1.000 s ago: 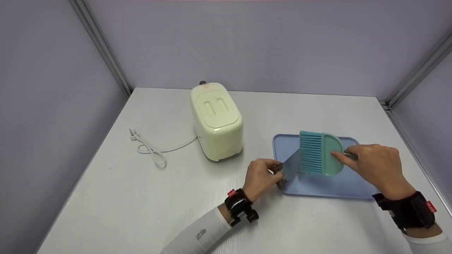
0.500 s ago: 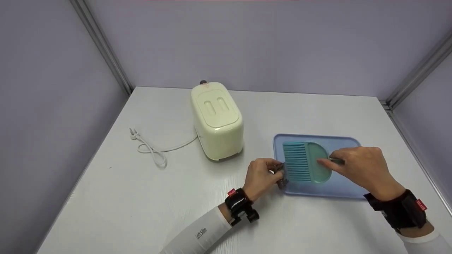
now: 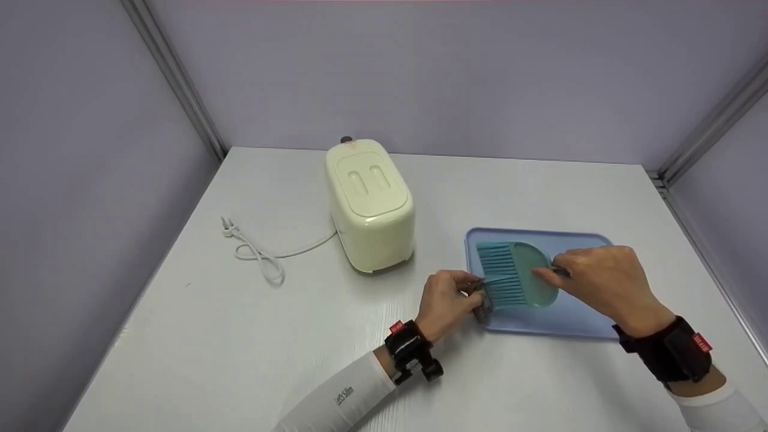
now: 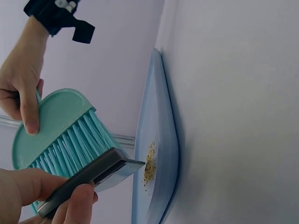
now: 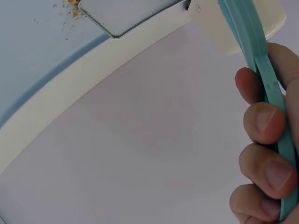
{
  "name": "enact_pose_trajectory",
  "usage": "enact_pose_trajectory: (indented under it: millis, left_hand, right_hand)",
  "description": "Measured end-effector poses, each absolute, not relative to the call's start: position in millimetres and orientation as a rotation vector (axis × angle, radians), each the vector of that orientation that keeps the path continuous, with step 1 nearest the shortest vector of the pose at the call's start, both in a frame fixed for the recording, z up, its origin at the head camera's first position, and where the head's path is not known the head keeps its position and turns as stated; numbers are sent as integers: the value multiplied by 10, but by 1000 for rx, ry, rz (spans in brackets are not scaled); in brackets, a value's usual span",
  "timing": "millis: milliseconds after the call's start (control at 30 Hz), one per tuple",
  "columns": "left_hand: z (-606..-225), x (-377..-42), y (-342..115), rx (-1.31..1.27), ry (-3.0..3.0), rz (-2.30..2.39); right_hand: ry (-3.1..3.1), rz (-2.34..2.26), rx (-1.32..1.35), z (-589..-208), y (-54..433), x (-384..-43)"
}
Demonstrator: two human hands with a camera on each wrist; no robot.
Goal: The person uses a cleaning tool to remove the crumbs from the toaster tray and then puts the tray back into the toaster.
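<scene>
And your right hand (image 3: pixel 606 285) grips the brush (image 3: pixel 525 276), bristles apparently on the metal plate (image 4: pixel 100 169) your left hand (image 3: pixel 444 303) pinches above the blue tray (image 3: pixel 567 313). Crumbs (image 4: pixel 149 164) (a small heap) already lie there; brushing looks unfinished.

A brush (image 4: pixel 51 123) of smooth plastic, its bristles (image 4: pixel 86 137) fine synthetic-looking strands, meets a scraper (image 4: pixel 96 170) with a flat metal blade (image 5: pixel 135 14), smooth and reflective. Rough, flaky crumbs (image 4: pixel 149 168) speckle a matt plastic tray (image 4: pixel 146 116). The toaster (image 3: pixel 373 207) shines in a glossy, smooth shell — its plug (image 3: pixel 230 231) plastic with metal pins — while the bench (image 3: pixel 270 342) shows faint wood grain and smooth cloth makes the sleeve (image 3: pixel 336 399).
</scene>
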State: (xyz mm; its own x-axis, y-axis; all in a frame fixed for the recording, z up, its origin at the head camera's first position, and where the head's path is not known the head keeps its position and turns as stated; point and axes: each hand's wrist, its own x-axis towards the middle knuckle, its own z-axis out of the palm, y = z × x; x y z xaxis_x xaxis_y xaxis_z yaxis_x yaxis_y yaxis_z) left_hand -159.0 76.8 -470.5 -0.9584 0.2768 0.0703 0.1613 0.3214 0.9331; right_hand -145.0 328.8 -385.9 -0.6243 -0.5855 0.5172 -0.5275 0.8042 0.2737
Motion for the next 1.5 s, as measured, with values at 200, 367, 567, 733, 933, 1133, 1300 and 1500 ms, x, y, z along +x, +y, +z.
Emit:
enact_pose_trajectory:
  millis: [200, 367, 567, 733, 933, 1133, 1300, 1500]
  left_hand:
    - [-4705, -1584, 778, 423, 2506, 1689]
    - [-4697, -1579, 773, 426, 2504, 1675]
    - [-4686, -1577, 768, 419, 2482, 1694]
    - [-4668, -1569, 760, 421, 2474, 1692]
    - [-4665, -1565, 756, 421, 2484, 1678]
    - [-4670, -1562, 759, 442, 2493, 1691]
    - [-4673, -1559, 758, 454, 2497, 1704]
    - [-4652, -1552, 749, 455, 2472, 1721]
  right_hand:
    - [-2359, -168, 827, -3873, 3291, -1486]
    - [-2405, -144, 804, -3859, 3309, -1513]
    - [-2449, -118, 775, -3831, 3348, -1550]
    - [-2500, -126, 746, -3815, 3395, -1584]
    - [-2566, -114, 653, -3821, 3470, -1644]
    - [-2561, -123, 614, -3847, 3567, -1706]
    - [-2552, -132, 600, -3866, 3633, -1755]
    - [-2604, -118, 533, -3867, 3720, -1795]
